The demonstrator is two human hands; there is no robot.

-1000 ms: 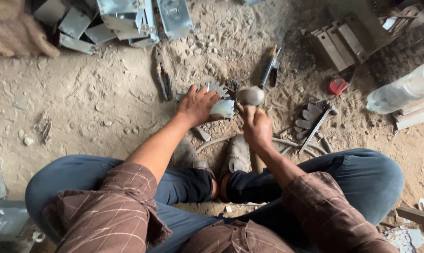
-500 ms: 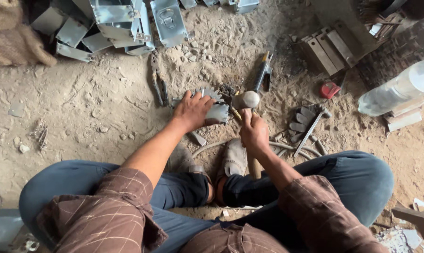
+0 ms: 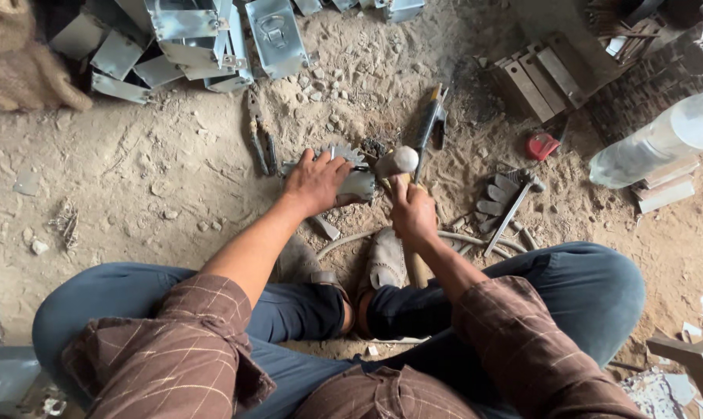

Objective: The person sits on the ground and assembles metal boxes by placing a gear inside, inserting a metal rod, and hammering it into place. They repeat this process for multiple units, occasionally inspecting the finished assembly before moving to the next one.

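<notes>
Seated on the dirt floor [image 3: 134,178], knees spread, feet drawn in; left hand [image 3: 314,182] flat down, fingers spread wide, pressing on a toothed sheet-metal piece [image 3: 357,182] lying on the sand just ahead of the feet; jagged teeth poking out past the fingertips on the far and right sides; right hand [image 3: 412,211] wrapped tight round the wooden handle of a hammer [image 3: 396,163], fingers fully curled on the grip; round steel head up just beside the metal piece, at its right edge, whether touching or a hair above, impossible to tell; long dark chisel-like tool [image 3: 429,124] lying in the sand just beyond the hammer head; pliers [image 3: 256,136] lying to the left of the pressing hand, near but apart; second hammer [image 3: 514,206] resting to the right across a small fan of cut metal tabs [image 3: 495,198]; small red object [image 3: 541,145] a little further out; stack of folded galvanised boxes [image 3: 188,39] along the top edge; bundle of flat metal strips [image 3: 541,74] top right; clear plastic bottle [image 3: 662,140] lying on its side at far right; pale hose [image 3: 351,240] curving past the shoes.
</notes>
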